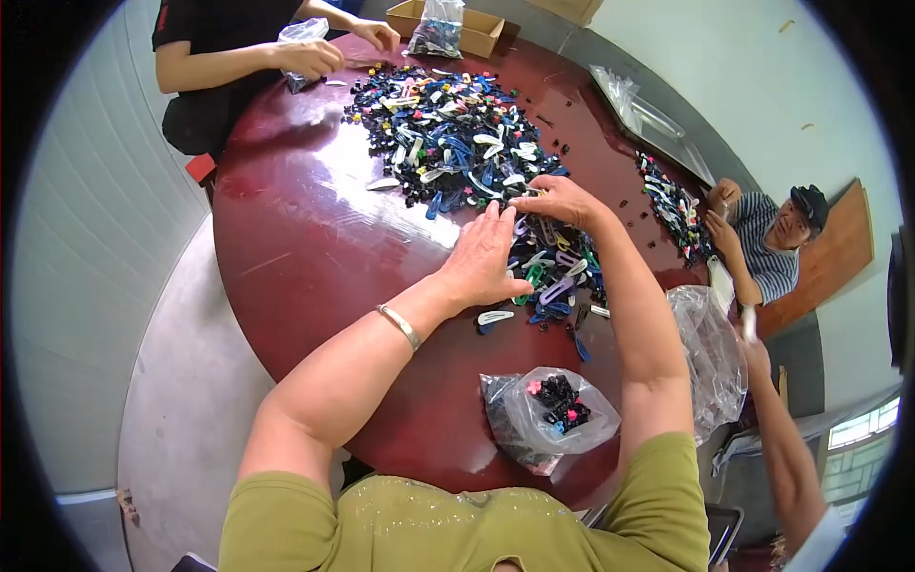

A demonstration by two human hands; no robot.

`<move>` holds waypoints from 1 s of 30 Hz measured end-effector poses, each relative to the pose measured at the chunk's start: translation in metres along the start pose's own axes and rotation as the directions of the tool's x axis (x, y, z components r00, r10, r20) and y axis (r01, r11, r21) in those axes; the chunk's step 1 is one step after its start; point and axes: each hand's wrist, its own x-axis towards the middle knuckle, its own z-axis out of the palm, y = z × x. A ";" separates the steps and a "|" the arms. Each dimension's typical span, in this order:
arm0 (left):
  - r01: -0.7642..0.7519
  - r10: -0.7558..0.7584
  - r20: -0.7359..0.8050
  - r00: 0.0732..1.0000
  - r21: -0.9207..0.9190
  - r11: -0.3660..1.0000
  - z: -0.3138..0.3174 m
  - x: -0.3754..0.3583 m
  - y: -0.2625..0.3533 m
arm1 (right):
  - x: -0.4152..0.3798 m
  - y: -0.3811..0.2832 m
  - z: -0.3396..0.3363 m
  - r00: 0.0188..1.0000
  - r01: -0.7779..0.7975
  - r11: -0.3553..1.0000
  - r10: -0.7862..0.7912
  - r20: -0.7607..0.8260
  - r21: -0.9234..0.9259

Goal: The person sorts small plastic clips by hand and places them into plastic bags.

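A big heap of mixed hair clips (457, 133), black, white, blue and coloured, covers the middle of the round table. Nearer me lies a smaller spread of snap hair clips (558, 272), with purple, green and white ones. My left hand (483, 255) rests at the left edge of this spread, fingers stretched forward and thumb apart. My right hand (567, 202) reaches over from the right, its bent fingers apart at the border of the two heaps; its fingertips are partly hidden among clips. A clear plastic bag (596, 419) holding small black claw clips (562, 400) stands close to my body.
Across the red table (315, 276), a person's hands (315, 59) work beside a plastic bag. A filled bag (438, 33) and a cardboard box (481, 33) stand behind. At right are another clip pile (675, 210), a metal tray (658, 129), a seated person and another person's arm (777, 439).
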 end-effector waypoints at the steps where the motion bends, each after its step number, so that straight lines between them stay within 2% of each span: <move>1: 0.004 -0.003 0.011 1.000 -0.025 1.000 0.001 0.001 0.001 | 0.001 -0.003 -0.004 0.996 -0.027 0.999 0.022 0.089 0.045; 2: -0.020 0.019 -0.029 0.999 -0.045 0.999 0.008 0.002 -0.003 | 0.005 0.002 -0.003 0.987 -0.078 0.985 0.055 0.148 0.151; 3: -0.039 0.036 -0.040 0.999 -0.081 0.996 0.008 0.002 -0.002 | 0.004 0.001 -0.004 0.995 -0.022 0.992 0.009 0.104 0.121; 5: -0.076 0.068 -0.056 0.996 -0.153 0.985 0.009 0.001 0.001 | 0.007 0.006 -0.006 0.984 0.015 0.981 -0.049 0.174 0.191; 6: -0.081 0.073 -0.060 0.996 -0.148 0.986 0.012 0.003 0.001 | 0.000 0.001 -0.007 0.982 -0.055 0.962 0.004 0.189 0.267; 7: -0.128 0.112 -0.109 0.988 -0.152 0.980 0.019 0.004 -0.002 | 0.008 0.013 0.002 0.988 -0.005 0.940 -0.049 0.149 0.342; 9: -0.103 0.082 -0.132 0.988 -0.160 0.982 0.022 0.004 -0.003 | -0.007 0.003 -0.003 0.972 -0.013 0.903 -0.090 0.216 0.430; 12: -0.155 0.128 -0.151 0.980 -0.178 0.972 0.019 0.002 -0.001 | -0.018 -0.001 -0.002 0.984 0.012 0.898 -0.089 0.155 0.439; 15: -0.273 0.229 -0.245 0.942 -0.163 0.948 0.023 0.004 -0.003 | -0.045 -0.020 -0.012 0.984 0.055 0.922 -0.115 0.133 0.384; 16: -0.349 0.296 -0.310 0.903 -0.129 0.928 0.024 0.003 -0.003 | -0.055 -0.026 -0.015 0.986 0.105 0.938 -0.142 0.090 0.331; 19: -0.380 0.356 -0.308 0.882 -0.019 0.925 0.020 0.003 -0.002 | -0.071 -0.023 -0.005 0.975 0.203 0.949 -0.219 0.040 0.241; 20: -0.405 0.372 -0.313 0.874 -0.047 0.913 0.021 0.003 -0.003 | -0.081 -0.023 0.000 0.982 0.177 0.945 -0.190 0.019 0.275; 21: -0.423 0.400 -0.307 0.864 -0.008 0.906 0.019 0.002 -0.001 | -0.091 -0.024 0.005 0.972 0.233 0.942 -0.222 -0.073 0.240; 23: -0.466 0.463 -0.285 0.840 0.059 0.883 0.017 0.000 0.005 | -0.111 -0.026 0.014 0.991 0.119 0.915 -0.082 -0.109 0.385; 24: -0.442 0.436 -0.249 0.865 0.034 0.896 0.015 -0.002 0.010 | -0.113 -0.019 0.019 0.935 0.282 0.940 -0.224 -0.275 0.194; 25: -0.461 0.452 -0.244 0.858 0.021 0.887 0.013 -0.005 0.014 | -0.116 -0.013 0.027 0.838 0.398 0.917 -0.376 -0.396 -0.029; 26: -0.467 0.459 -0.214 0.862 0.011 0.884 0.012 -0.007 0.018 | -0.121 -0.008 0.033 0.802 0.397 0.912 -0.399 -0.445 -0.102; 29: -0.428 0.429 -0.105 0.897 0.033 0.903 0.009 -0.014 0.025 | -0.134 0.001 0.045 0.821 0.262 0.956 -0.291 -0.492 -0.128; 30: -0.437 0.441 -0.067 0.895 0.074 0.896 0.010 -0.016 0.022 | -0.140 0.002 0.045 0.806 0.259 0.951 -0.310 -0.504 -0.171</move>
